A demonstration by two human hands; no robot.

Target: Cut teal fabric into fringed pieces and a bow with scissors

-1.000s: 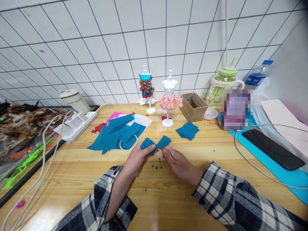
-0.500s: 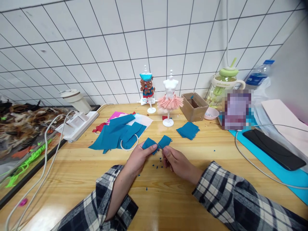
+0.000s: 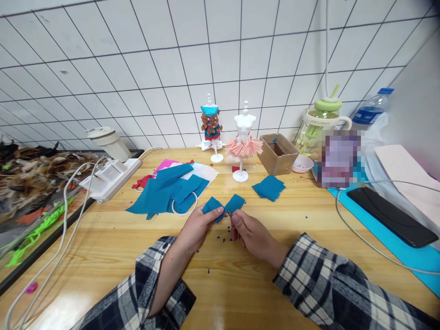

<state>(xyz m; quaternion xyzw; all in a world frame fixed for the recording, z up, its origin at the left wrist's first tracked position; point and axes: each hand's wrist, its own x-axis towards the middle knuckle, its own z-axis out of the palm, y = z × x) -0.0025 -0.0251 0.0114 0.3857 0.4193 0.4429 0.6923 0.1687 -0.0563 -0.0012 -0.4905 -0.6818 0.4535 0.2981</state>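
A small blue fabric piece (image 3: 212, 204) is pinched in my left hand (image 3: 199, 227), thumb on top, its lower edge notched. My right hand (image 3: 250, 230) is closed round small metal scissors (image 3: 229, 213), mostly hidden by the fingers, with their tips at that edge. Just behind the scissors lies another blue fabric piece (image 3: 235, 203). Tiny blue snippets (image 3: 223, 240) are scattered on the table below my hands. Off to the right sits a stack of blue pieces with fringed edges (image 3: 269, 188).
Larger blue cloth (image 3: 154, 192) and a white ring (image 3: 184, 212) lie at left. Two small dress forms (image 3: 244, 126) stand at the back, beside a cardboard box (image 3: 279, 155) and a pink bowl (image 3: 302, 163). A power strip (image 3: 110, 179) is left; a black phone (image 3: 392, 215) is right.
The scissors have drawn back slightly from the fabric edge and their handles look more spread. My left hand keeps its hold, and the view has shifted a little.
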